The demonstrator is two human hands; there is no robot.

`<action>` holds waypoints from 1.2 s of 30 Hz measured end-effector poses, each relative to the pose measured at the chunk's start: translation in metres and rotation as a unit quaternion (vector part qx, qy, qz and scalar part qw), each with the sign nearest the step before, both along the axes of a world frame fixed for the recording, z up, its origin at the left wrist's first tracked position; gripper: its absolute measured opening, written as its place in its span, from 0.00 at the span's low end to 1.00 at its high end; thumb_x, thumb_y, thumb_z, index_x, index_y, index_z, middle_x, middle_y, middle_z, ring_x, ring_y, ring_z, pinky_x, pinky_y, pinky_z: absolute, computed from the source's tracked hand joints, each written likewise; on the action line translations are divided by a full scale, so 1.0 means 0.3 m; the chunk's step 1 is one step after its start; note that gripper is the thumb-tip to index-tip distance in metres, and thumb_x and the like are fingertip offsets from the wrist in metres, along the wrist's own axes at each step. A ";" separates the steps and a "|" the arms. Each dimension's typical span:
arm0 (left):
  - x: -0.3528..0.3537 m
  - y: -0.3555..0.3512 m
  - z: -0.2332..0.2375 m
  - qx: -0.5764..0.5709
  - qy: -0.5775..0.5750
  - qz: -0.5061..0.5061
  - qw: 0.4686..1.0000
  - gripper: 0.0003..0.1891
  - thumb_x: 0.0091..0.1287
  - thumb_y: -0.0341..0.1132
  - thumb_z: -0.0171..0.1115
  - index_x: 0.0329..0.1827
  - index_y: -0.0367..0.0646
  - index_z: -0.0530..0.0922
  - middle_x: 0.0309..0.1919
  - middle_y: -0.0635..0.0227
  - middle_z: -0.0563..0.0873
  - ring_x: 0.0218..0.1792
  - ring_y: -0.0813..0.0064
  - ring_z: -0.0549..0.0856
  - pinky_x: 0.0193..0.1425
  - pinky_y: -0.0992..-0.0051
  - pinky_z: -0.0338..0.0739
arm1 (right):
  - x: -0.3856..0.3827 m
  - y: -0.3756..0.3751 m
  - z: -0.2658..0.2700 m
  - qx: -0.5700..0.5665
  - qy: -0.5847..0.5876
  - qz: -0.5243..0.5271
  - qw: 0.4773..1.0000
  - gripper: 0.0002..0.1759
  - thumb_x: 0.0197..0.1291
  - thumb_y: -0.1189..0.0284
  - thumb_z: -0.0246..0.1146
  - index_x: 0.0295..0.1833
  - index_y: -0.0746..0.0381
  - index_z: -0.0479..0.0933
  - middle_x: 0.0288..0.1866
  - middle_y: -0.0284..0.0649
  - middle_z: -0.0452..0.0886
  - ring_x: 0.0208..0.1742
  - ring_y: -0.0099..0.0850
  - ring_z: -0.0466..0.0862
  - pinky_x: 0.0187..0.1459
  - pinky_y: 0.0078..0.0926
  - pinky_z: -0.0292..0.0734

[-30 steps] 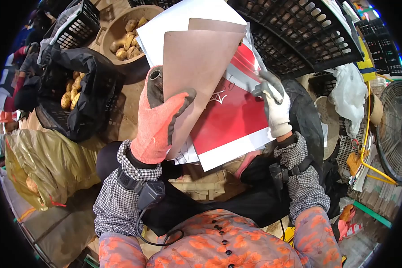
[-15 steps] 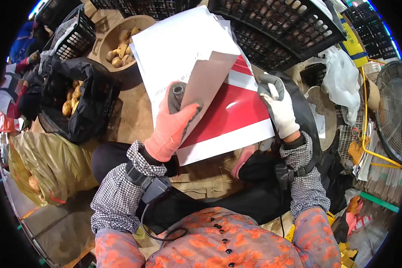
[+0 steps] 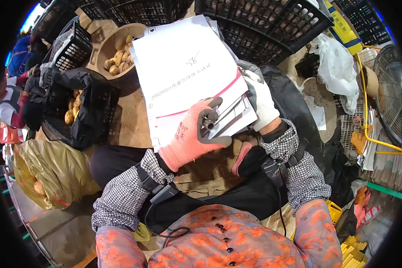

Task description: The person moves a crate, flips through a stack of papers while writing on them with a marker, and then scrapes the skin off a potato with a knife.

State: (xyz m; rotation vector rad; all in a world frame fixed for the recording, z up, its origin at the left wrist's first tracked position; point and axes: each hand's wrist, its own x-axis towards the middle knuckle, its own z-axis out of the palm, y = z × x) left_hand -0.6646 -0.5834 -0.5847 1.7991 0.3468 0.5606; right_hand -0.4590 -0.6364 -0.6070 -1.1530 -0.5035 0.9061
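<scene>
- Black crate stands far.
- Left grip curls round a dark tube; right grip clasps papers (gathering sheets, seemingly).
- Next move calls for aligned edges.

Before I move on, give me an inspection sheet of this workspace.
Surface: brown floor, with marks, showing left of the papers.
Job's things: stacked papers; handwritten "58" on the top sheet, lower right corner curled up.
Clutter: tub of potatoes, yellowish bag, whitish plastic bag.
Left hand: orange glove, fingers curled around a dark tube, at the papers' lower edge.
Right hand: white and grey glove, at the papers' right edge; grip unclear.
Cables: black cable looping from the left wrist device; another below the right wrist device.
Surroundings: black crate ahead, fan at right, another person at far left.
</scene>
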 end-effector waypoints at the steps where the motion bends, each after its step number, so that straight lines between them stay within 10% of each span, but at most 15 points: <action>1: 0.000 0.002 -0.001 0.000 0.000 0.002 1.000 0.31 0.45 0.34 0.79 0.49 0.40 0.69 0.62 0.51 0.72 0.59 0.55 0.75 0.60 0.66 0.71 | -0.009 0.004 0.004 -0.022 -0.045 -0.010 0.999 0.19 0.65 0.76 0.53 0.62 0.64 0.67 0.56 0.39 0.75 0.57 0.27 0.75 0.60 0.24 0.70; 5: -0.008 -0.006 -0.018 0.094 -0.007 0.035 0.995 0.24 0.51 0.30 0.72 0.48 0.40 0.69 0.57 0.54 0.76 0.54 0.61 0.77 0.57 0.69 0.73 | 0.016 0.030 -0.074 0.003 -0.019 -0.018 1.000 0.18 0.66 0.73 0.55 0.60 0.63 0.68 0.53 0.40 0.76 0.54 0.27 0.77 0.57 0.25 0.73; 7: -0.025 0.016 0.019 -0.170 0.092 0.125 0.973 0.19 0.57 0.26 0.65 0.51 0.40 0.69 0.49 0.62 0.79 0.48 0.72 0.79 0.55 0.74 0.73 | -0.026 0.027 0.019 -0.024 0.105 -0.036 0.994 0.16 0.68 0.68 0.56 0.58 0.61 0.67 0.38 0.35 0.75 0.36 0.25 0.79 0.41 0.23 0.78; 10: -0.044 0.146 0.091 -0.318 -0.080 0.222 0.918 0.15 0.61 0.28 0.58 0.50 0.39 0.71 0.44 0.66 0.80 0.43 0.77 0.79 0.48 0.76 0.75 | 0.023 0.051 0.031 -0.029 0.022 -0.069 0.997 0.19 0.73 0.60 0.48 0.59 0.62 0.67 0.30 0.33 0.73 0.30 0.24 0.77 0.36 0.20 0.77; 13: -0.098 0.263 0.135 -0.348 -0.180 0.253 0.884 0.15 0.64 0.31 0.56 0.54 0.40 0.72 0.45 0.63 0.79 0.42 0.75 0.80 0.49 0.74 0.76 | 0.027 0.057 0.031 -0.064 -0.212 0.040 0.974 0.22 0.72 0.59 0.47 0.59 0.64 0.70 0.32 0.34 0.75 0.33 0.23 0.78 0.41 0.21 0.76; 19: -0.187 0.356 0.132 -0.390 -0.222 0.248 0.859 0.20 0.68 0.32 0.50 0.63 0.41 0.69 0.49 0.62 0.81 0.48 0.69 0.83 0.53 0.69 0.79 | -0.065 0.117 -0.139 -0.088 -0.182 0.124 0.971 0.18 0.60 0.71 0.62 0.55 0.62 0.76 0.49 0.39 0.82 0.43 0.24 0.79 0.50 0.21 0.73; 22: -0.207 0.362 0.123 -0.336 -0.164 0.284 0.883 0.19 0.68 0.32 0.49 0.62 0.41 0.69 0.49 0.62 0.81 0.48 0.70 0.83 0.53 0.69 0.79 | -0.047 0.155 -0.200 -0.122 -0.402 0.127 0.899 0.20 0.55 0.68 0.64 0.54 0.60 0.77 0.47 0.44 0.81 0.46 0.41 0.79 0.49 0.35 0.74; 26: -0.207 0.359 0.123 -0.341 -0.227 0.229 0.883 0.13 0.71 0.34 0.50 0.53 0.36 0.76 0.48 0.63 0.82 0.46 0.73 0.83 0.51 0.70 0.79 | -0.075 0.153 -0.146 -0.101 -0.589 0.183 0.781 0.21 0.52 0.72 0.59 0.54 0.63 0.77 0.47 0.46 0.81 0.48 0.42 0.79 0.54 0.32 0.72; 31: -0.203 0.363 0.145 -0.360 -0.191 0.230 0.884 0.17 0.69 0.32 0.52 0.59 0.39 0.72 0.48 0.63 0.81 0.46 0.72 0.83 0.52 0.70 0.79 | -0.056 0.128 -0.176 -0.105 -0.436 0.210 0.869 0.19 0.57 0.73 0.59 0.55 0.66 0.76 0.46 0.41 0.81 0.47 0.29 0.79 0.54 0.23 0.69; 33: -0.203 0.362 0.142 -0.354 -0.156 0.247 0.888 0.20 0.67 0.32 0.53 0.62 0.41 0.69 0.48 0.64 0.81 0.46 0.72 0.83 0.51 0.70 0.79 | -0.068 0.142 -0.167 -0.080 -0.423 0.144 0.891 0.22 0.50 0.71 0.62 0.54 0.60 0.77 0.46 0.45 0.81 0.48 0.45 0.78 0.52 0.36 0.73; 36: -0.200 0.353 0.143 -0.345 -0.148 0.252 0.892 0.19 0.67 0.32 0.51 0.62 0.40 0.69 0.48 0.64 0.81 0.45 0.72 0.83 0.51 0.71 0.79 | -0.064 0.148 -0.146 -0.133 -0.329 0.124 0.927 0.21 0.54 0.71 0.62 0.54 0.62 0.76 0.46 0.45 0.81 0.46 0.43 0.80 0.50 0.32 0.74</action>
